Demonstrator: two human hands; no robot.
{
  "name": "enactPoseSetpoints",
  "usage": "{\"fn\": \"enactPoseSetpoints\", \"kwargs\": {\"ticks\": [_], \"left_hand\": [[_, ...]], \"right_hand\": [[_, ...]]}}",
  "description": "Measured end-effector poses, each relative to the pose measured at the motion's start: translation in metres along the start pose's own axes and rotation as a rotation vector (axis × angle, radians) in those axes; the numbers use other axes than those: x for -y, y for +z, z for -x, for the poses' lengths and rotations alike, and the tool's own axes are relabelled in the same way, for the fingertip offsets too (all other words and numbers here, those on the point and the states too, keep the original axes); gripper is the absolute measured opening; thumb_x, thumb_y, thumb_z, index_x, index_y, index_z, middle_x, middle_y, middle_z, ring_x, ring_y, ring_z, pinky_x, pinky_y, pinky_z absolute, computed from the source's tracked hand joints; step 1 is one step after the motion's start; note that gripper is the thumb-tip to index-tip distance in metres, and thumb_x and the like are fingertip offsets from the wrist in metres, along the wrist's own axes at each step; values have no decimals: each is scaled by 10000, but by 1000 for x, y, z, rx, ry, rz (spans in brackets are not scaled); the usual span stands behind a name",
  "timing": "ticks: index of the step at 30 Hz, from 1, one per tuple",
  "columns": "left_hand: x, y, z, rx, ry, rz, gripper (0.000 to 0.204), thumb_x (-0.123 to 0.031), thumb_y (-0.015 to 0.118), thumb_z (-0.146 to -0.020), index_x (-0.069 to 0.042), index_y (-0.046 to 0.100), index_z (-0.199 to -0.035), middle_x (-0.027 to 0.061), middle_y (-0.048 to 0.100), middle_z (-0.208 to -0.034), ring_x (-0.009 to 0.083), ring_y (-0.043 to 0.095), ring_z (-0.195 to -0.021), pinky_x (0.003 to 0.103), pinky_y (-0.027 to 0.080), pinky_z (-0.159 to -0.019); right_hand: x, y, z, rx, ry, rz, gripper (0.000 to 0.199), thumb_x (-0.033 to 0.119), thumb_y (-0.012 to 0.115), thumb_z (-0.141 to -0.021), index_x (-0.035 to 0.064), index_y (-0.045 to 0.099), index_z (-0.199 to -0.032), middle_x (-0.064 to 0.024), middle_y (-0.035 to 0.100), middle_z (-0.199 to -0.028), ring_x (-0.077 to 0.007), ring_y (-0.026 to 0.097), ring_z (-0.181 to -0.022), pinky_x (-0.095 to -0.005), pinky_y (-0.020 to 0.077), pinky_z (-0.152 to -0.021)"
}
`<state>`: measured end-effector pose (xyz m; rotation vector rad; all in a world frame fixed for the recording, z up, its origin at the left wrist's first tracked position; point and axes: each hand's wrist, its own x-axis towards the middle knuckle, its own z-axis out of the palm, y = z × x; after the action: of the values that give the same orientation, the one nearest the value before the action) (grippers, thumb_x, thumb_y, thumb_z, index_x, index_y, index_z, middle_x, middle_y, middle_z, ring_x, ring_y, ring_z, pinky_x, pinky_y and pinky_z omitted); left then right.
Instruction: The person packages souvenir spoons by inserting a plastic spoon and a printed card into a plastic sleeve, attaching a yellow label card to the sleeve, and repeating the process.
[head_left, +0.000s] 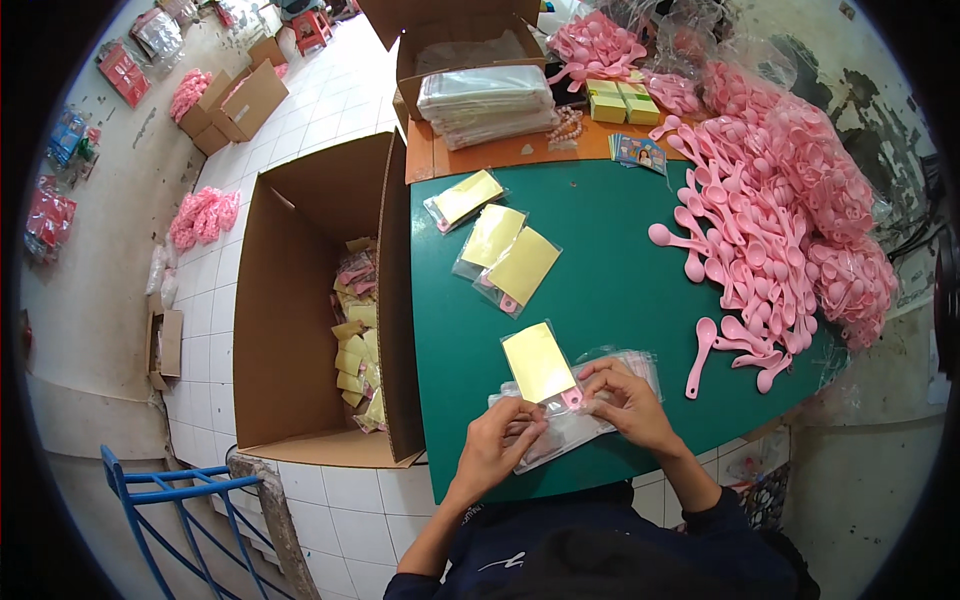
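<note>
Near the front edge of the green table, a clear plastic bag [555, 408] holds a yellow card [540, 362] and a pink spoon [572, 397], of which only the handle end shows. My left hand [503, 437] pinches the bag's lower left edge, fingers closed. On the other side, my right hand [630, 403] grips the bag's lower right edge beside the spoon handle. Under both hands lies a layer of flat clear bags [643, 368]. Farther up the table rest three filled bags with yellow cards [470, 197], two of them overlapping.
A big heap of pink spoons [750, 220] covers the table's right side. To the left stands an open cardboard box [310, 300] with filled bags inside. Stacked clear bags [487, 105], yellow card blocks [620, 103] and small picture cards [638, 153] sit at the back. A blue metal frame [180, 490] stands lower left.
</note>
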<state>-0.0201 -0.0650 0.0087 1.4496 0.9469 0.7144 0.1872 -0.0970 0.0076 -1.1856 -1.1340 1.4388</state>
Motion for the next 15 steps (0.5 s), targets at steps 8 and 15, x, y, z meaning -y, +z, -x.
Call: {"fn": "enactPoseSetpoints", "kwargs": {"ticks": [8, 15], "left_hand": [[-2, 10, 2, -117, 14, -174, 162, -85, 658, -796, 30, 559, -851, 87, 593, -836, 151, 633, -741, 272, 543, -610], [0, 23, 3, -352, -80, 164, 159, -61, 618, -833, 37, 508, -891, 74, 567, -851, 116, 603, -713, 238, 540, -577]], "right_hand": [[0, 20, 2, -219, 116, -131, 105, 61, 565, -871, -34, 520, -873, -63, 586, -753, -133, 618, -683, -245, 535, -645], [-3, 31, -2, -372, 49, -17, 93, 19, 578, -845, -36, 503, -850, -89, 599, -756, -133, 626, -653, -243, 538, -569]]}}
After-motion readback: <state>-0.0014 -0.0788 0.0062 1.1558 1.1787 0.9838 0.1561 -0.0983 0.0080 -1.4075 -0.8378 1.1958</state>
